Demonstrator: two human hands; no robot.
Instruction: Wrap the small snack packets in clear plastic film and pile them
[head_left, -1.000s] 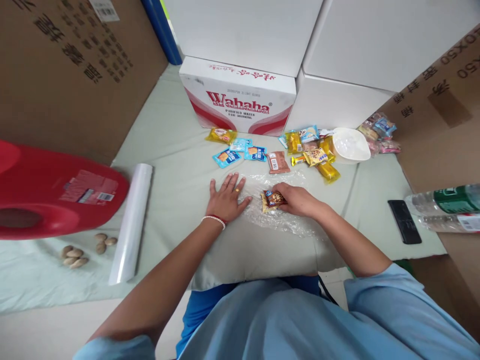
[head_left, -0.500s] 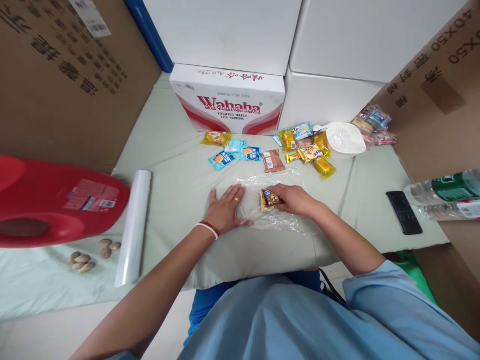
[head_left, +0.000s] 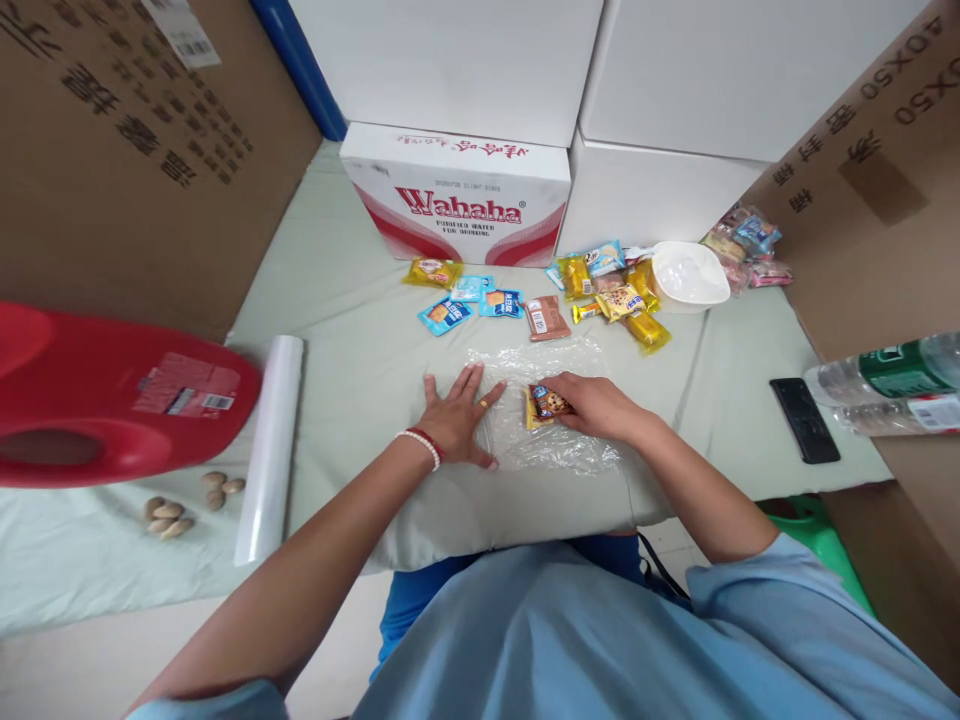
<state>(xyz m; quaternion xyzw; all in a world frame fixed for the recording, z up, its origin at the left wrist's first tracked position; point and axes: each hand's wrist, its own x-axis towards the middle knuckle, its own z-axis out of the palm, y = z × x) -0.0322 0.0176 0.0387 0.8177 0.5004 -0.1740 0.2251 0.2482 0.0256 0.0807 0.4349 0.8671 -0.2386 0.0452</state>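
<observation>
A sheet of clear plastic wrap lies crinkled on the cloth-covered table in front of me. My left hand rests flat with fingers spread at the wrap's left edge. Over the middle of the wrap, my right hand has its fingers closed on a brown cookie packet. A yellow packet sits against it, partly hidden beneath; whether the hand grips this one too I cannot tell. Just beyond the wrap is a reddish-brown snack packet.
Several blue packets and yellow snack packets lie farther back, beside a white bowl. A plastic film roll, nuts and a red jug are left. A phone and bottles lie right. Boxes stand behind.
My left hand's fingers have spread wider, the index finger now pointing toward the packets. My right hand has shifted slightly right with the cookie packet. The wrap lies a little flatter.
</observation>
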